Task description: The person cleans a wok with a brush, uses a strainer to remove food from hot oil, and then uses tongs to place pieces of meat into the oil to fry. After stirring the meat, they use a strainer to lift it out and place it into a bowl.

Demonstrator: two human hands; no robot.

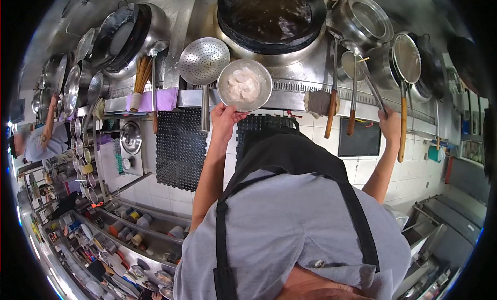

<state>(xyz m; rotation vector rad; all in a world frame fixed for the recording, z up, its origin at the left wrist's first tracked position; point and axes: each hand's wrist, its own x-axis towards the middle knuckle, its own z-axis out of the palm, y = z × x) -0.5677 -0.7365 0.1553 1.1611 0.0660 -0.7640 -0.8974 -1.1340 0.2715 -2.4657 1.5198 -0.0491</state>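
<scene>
My left hand (226, 121) grips the near rim of a round metal bowl (265, 95), fingers closed on it. Pale, wet-looking pieces of food (243, 85) lie heaped in the bowl. Just beyond the bowl sits a large black wok (269, 15) of dark liquid. A perforated strainer (204, 60) rests left of the bowl, its handle hanging over the counter edge. Off to the right, my right hand (391, 125) is closed round the near end of a long metal utensil (374, 87). The utensil's far end reaches toward a small metal pot (352, 67).
Wooden-handled tools (332, 100) lean over the counter edge (290, 101), beside a grey cloth (318, 102). A round mesh skimmer (406, 59) is at the right. At the left are a bamboo brush (142, 77) and a purple cloth (163, 99). Another person (44, 139) stands far left.
</scene>
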